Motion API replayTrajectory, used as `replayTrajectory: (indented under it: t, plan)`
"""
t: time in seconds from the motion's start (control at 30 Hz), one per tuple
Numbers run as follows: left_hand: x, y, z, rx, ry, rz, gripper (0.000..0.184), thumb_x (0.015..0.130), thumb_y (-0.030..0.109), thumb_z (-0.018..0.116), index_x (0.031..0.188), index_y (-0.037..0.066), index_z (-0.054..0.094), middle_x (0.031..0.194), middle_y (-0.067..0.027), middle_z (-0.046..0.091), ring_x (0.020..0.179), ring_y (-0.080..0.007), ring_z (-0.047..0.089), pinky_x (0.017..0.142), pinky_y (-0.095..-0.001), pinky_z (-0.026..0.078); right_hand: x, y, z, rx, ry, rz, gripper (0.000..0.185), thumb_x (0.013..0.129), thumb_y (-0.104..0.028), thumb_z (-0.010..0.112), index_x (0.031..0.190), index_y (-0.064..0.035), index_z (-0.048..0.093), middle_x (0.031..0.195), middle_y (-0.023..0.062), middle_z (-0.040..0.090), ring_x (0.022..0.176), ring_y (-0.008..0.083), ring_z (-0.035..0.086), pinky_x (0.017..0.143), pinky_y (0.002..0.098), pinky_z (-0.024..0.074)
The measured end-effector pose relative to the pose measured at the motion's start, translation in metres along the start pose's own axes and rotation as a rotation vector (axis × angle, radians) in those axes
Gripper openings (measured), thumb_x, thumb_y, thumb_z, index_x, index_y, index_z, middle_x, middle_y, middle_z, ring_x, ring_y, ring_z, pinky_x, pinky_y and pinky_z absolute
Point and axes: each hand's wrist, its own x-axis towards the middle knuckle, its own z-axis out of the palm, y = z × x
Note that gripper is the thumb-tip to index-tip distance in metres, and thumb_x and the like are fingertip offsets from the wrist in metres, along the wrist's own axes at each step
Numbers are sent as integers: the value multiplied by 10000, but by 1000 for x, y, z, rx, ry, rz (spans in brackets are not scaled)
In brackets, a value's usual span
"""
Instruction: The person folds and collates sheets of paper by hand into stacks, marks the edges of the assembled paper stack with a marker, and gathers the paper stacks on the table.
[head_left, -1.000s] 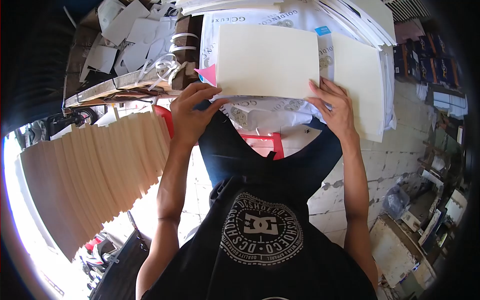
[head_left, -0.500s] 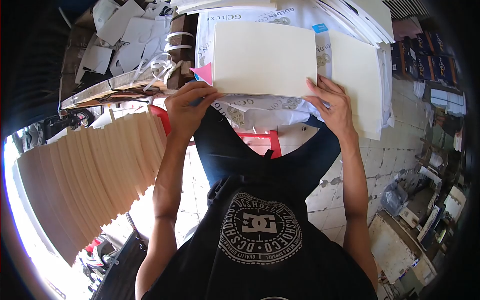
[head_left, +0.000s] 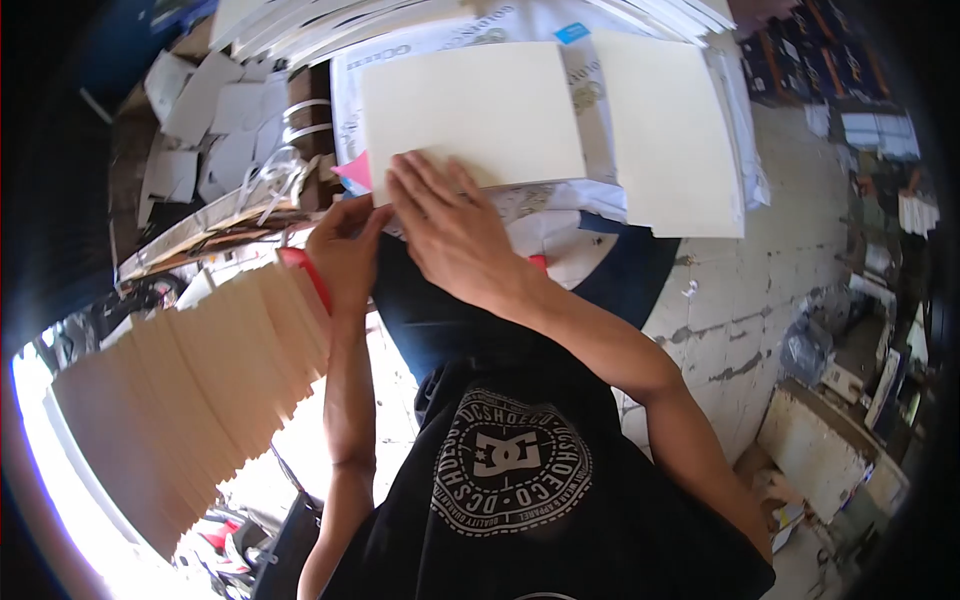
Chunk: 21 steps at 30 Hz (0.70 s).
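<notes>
A cream sheet or stack lies on printed white wrapping paper in front of me. At its near left corner, my left hand has its fingers pinched on the edge. My right hand rests on the near edge of the cream sheet, fingers stretched out and slightly apart, just right of my left hand. A pink piece pokes out by the left corner. To the right lies a second cream stack. A blue label shows on the wrapping between the two.
White sheets are piled along the far edge. A box of white scraps stands at the left, above a large stack of tan sheets. A red stool is beside my left arm. Dark boxes sit at the far right.
My right hand has moved left from the near right corner and now lies on the sheet beside my left hand. My left hand stays at the left corner. The view has shifted.
</notes>
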Motion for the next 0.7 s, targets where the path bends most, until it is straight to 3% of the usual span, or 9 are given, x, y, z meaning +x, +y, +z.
replayTrajectory:
  t: [0.03,0.17,0.33,0.4,0.5,0.6,0.7]
  plan:
    - [2,-5,-1,-90,-18,-11,154,786,-17,773,915,-24,689,845,-66,714,759,-106,664,720,-221,525,-1,0,1,-22,-39,12,561,834,-193,642,1325,39,503,1435,156,464,1386,263,375,1137,463,277]
    - [9,-3,-4,-181,-62,-56,102,778,-37,775,839,-26,695,794,-29,683,701,-42,589,654,-189,469,-3,4,4,25,-11,21,545,864,-220,634,1336,20,504,1434,144,473,1387,256,377,1131,461,291]
    - [5,18,-5,-89,-87,-156,153,800,71,792,885,-35,720,773,-33,686,696,-51,590,645,-195,468,-20,21,-16,76,-40,38,632,830,-288,702,1351,6,501,1445,145,465,1372,263,408,1116,496,301]
    - [4,23,-7,-85,-75,-188,198,808,114,796,907,-44,728,767,-35,686,697,-56,590,646,-198,465,-46,53,-28,-29,35,103,718,767,-370,758,1322,20,524,1417,164,493,1364,263,421,1123,495,276]
    - [-6,34,-4,-92,-11,-185,265,830,171,786,952,-58,733,741,-40,678,689,-68,579,666,-209,458,-60,75,-59,-175,11,140,772,755,-409,763,1329,38,505,1395,170,511,1344,271,445,1115,494,286]
    - [-21,54,-3,157,37,-90,291,923,246,683,953,-38,740,790,-24,667,731,-76,552,669,-240,430,-41,65,-64,-145,-21,107,772,772,-414,752,1343,35,492,1379,175,525,1332,295,455,1111,491,303]
    - [-39,73,3,-101,-58,-137,284,949,236,646,982,-33,731,852,-20,656,785,-74,532,699,-237,420,-5,38,-34,-72,-18,-36,723,811,-401,729,1353,15,492,1367,176,537,1313,311,475,1109,452,335]
